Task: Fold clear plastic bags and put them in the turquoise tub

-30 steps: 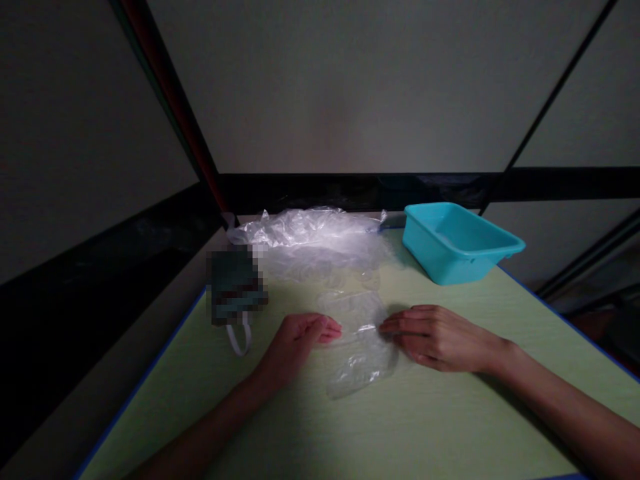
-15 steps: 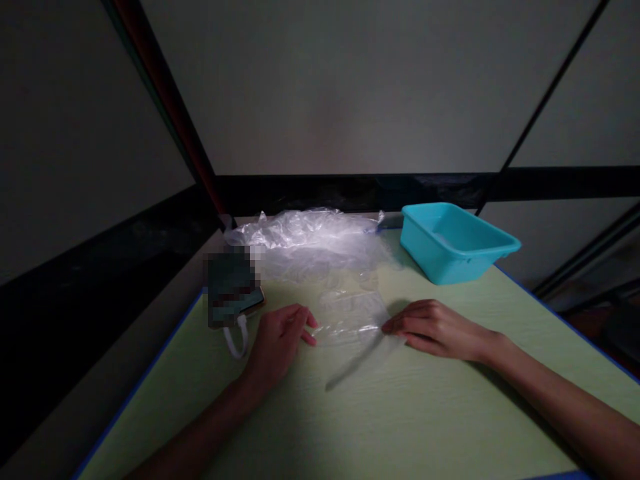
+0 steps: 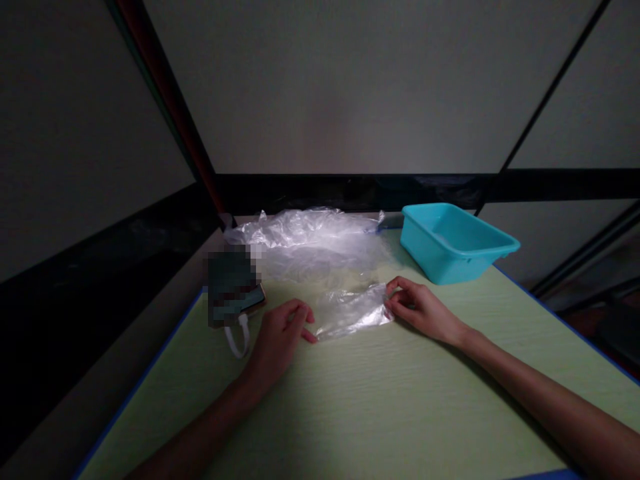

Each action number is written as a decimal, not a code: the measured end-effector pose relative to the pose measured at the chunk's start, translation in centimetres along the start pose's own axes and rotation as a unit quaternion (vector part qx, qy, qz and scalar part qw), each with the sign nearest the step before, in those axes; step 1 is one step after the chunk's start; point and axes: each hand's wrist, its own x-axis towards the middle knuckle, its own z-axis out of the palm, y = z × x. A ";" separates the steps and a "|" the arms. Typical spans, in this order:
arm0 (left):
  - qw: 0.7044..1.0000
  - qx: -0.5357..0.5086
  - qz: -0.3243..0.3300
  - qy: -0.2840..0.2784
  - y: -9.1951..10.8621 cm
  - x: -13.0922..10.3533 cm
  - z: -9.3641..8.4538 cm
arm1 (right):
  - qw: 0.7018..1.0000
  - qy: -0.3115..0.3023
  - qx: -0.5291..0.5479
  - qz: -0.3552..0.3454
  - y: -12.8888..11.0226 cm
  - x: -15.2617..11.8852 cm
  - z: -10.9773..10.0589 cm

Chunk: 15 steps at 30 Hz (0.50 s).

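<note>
Clear plastic (image 3: pixel 353 315) lies btw. R hand (image 3: pixel 420 310) and L hand (image 3: pixel 281 337), over the counter (image 3: pixel 360 413), its long axis going approx. side to side, R end a bit farther up. R hand's grip is pinching this end. L hand is right at the near L corner; can't tell if its grip is released or grasping.

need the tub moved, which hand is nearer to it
Right. The right hand is just in front of the tub, slightly left; the left hand is farther off, at the left end of the near plastic.
</note>
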 end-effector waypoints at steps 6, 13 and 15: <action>1.000 -0.014 -0.012 0.004 0.2 0.0 0.1 | 0.998 0.062 -0.022 0.022 0.6 0.6 0.7; 0.999 0.024 0.008 0.033 0.3 -0.3 -0.1 | 0.991 0.093 -0.098 0.009 0.1 0.6 0.8; 0.996 0.065 0.041 0.055 0.3 -0.4 -0.1 | 0.989 0.094 -0.112 -0.002 0.2 0.6 0.7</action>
